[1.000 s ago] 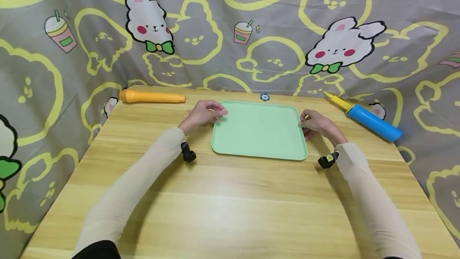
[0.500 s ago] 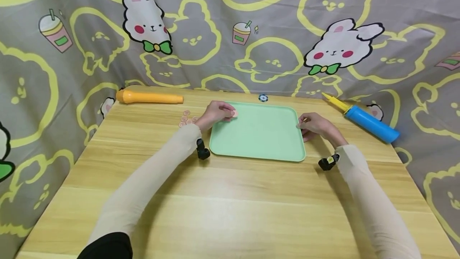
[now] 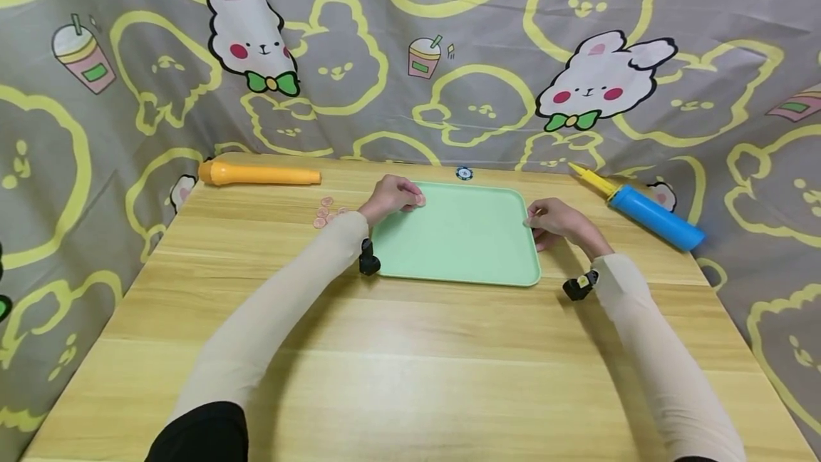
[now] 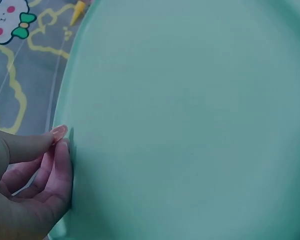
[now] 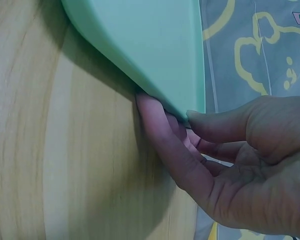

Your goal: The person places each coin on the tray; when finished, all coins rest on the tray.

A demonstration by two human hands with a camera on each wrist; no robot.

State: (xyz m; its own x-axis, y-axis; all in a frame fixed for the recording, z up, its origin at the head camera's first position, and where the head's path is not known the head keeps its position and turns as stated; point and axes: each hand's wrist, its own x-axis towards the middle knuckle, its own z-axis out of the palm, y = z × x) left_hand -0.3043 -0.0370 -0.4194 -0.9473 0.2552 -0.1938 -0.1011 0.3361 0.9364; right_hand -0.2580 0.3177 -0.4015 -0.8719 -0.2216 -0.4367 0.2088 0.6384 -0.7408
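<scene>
My left hand (image 3: 389, 198) is over the upper left corner of a pale green tray (image 3: 462, 234). Its thumb and fingertips pinch a small pinkish disc (image 4: 59, 132), close to the tray's rim in the left wrist view. My right hand (image 3: 556, 223) grips the tray's right edge. In the right wrist view, the thumb lies on top of the rim and the fingers reach underneath. Left of the tray, several similar pink discs (image 3: 323, 212) lie on the table, partly hidden by the left sleeve.
An orange microphone-shaped toy (image 3: 263, 174) lies at the table's back left. Behind the tray sits a dark blue and white chip (image 3: 465, 173). A blue and yellow balloon pump (image 3: 654, 217) lies at the back right. Patterned grey cloth (image 3: 359, 105) hangs along the back and sides.
My left hand has moved right, from the tray's left edge to over its upper left corner, pinching the disc. The loose pink discs have come into view. My right hand keeps its grip.
</scene>
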